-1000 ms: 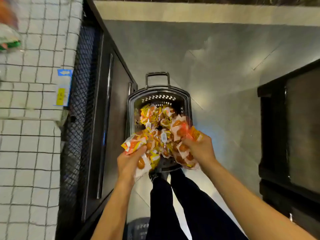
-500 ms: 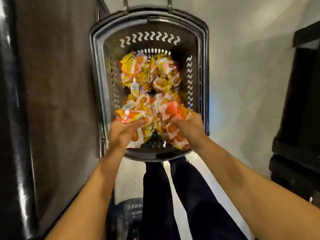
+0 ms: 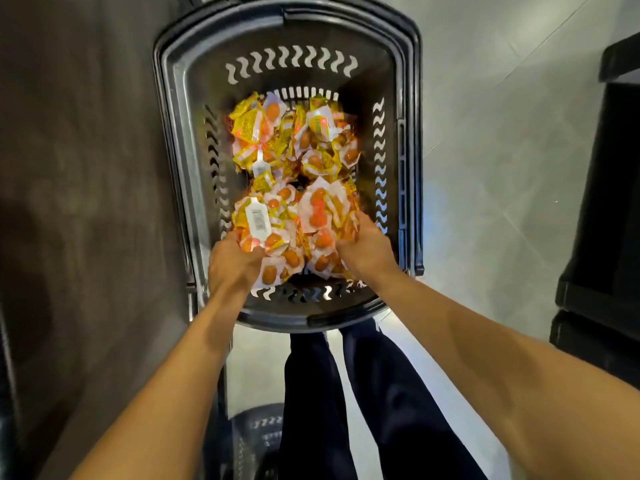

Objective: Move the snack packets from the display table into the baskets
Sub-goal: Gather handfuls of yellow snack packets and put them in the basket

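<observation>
A black plastic basket (image 3: 173, 98) stands on the floor below me, holding several yellow and white snack packets (image 3: 277, 140) with orange pictures. Both my hands are inside the basket at its near end. My left hand (image 3: 233, 263) grips the left side of a bunch of snack packets (image 3: 294, 230). My right hand (image 3: 367, 247) grips the right side of the same bunch. The bunch rests low in the basket, touching the pile beyond it. A white barcode label (image 3: 258, 218) shows on one packet.
A dark cabinet side (image 3: 86, 202) runs along the left of the basket. A second black basket (image 3: 256, 434) sits by my legs at the bottom. Dark furniture (image 3: 609, 237) stands at the right, with grey tiled floor (image 3: 485, 168) between.
My view and both hands have dropped down toward the basket. The bunch of packets went from above the rim to down inside, against the pile.
</observation>
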